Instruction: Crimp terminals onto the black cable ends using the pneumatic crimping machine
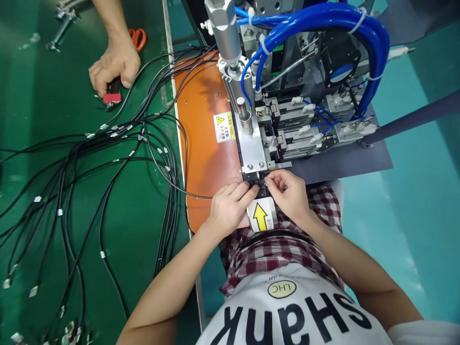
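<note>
My left hand (pixel 232 206) is closed over a black cable (pixel 197 196), which runs in from the left and disappears under the palm. Its fingertips rest at the black guide block (pixel 256 179) at the front end of the machine. Across from it, my right hand (pixel 290 194) is closed in a pinch at the block's right side; whatever lies between thumb and finger is too small to make out. Just below the block is a white label with a yellow arrow (pixel 260 216). The cable's end is hidden by my fingers.
The machine has a silver press cylinder (pixel 224 33) and blue air hoses (pixel 323 17). An orange plate (pixel 204 163) lies left of it. Many black cables (pixel 143 103) spread over the green table (pixel 32 100). A co-worker's hand (pixel 117 64) holds a red-and-black item near orange-handled scissors (pixel 139 38).
</note>
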A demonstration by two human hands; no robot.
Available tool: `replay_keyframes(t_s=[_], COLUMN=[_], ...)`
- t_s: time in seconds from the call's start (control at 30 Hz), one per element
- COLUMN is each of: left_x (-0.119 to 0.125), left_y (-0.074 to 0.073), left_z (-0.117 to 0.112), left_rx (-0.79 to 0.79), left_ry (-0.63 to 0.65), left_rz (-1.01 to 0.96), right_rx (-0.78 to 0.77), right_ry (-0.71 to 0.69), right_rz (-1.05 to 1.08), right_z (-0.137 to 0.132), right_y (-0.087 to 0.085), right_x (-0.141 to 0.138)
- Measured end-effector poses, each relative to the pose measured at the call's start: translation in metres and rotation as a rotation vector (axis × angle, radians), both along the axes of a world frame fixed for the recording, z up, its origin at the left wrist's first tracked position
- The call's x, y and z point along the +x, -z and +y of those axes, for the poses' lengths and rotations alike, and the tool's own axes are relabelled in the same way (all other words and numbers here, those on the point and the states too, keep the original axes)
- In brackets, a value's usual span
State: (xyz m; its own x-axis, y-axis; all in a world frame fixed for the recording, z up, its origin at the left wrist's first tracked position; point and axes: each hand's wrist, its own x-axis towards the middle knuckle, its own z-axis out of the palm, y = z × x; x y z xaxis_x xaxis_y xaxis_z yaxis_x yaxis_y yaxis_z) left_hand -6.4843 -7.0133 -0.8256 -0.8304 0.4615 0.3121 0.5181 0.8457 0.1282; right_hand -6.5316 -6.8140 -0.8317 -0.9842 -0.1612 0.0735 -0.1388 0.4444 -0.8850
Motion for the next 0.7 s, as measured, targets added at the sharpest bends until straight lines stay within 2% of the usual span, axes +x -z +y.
replay_keyframes(t_s=[0.1,0.33,0.5,0.7], left_x=[0.001,0.001,0.0,-0.002], left_y=[0.001,0.0,-0.001,0.0], left_z=[0.0,0.0,-0.001,0.0], left_rx=[0.013,0.021,0.028,0.104], left_ry=[-0.003,-0.013,-0.015,-0.025], left_rz=[-0.014,-0.043,-0.068,-0.066], right_rx=[-0.111,-0.285,-0.29,-0.309], right_ry=[-0.032,0.019,0.012,-0.019], right_rz=[-0.08,-0.314,-0.379,-0.429], right_z=[0.003,0.009,0.013,0.02], right_y=[0.004,0.019,0.024,0.015], right_x=[0.002,0.002,-0.002,-0.003])
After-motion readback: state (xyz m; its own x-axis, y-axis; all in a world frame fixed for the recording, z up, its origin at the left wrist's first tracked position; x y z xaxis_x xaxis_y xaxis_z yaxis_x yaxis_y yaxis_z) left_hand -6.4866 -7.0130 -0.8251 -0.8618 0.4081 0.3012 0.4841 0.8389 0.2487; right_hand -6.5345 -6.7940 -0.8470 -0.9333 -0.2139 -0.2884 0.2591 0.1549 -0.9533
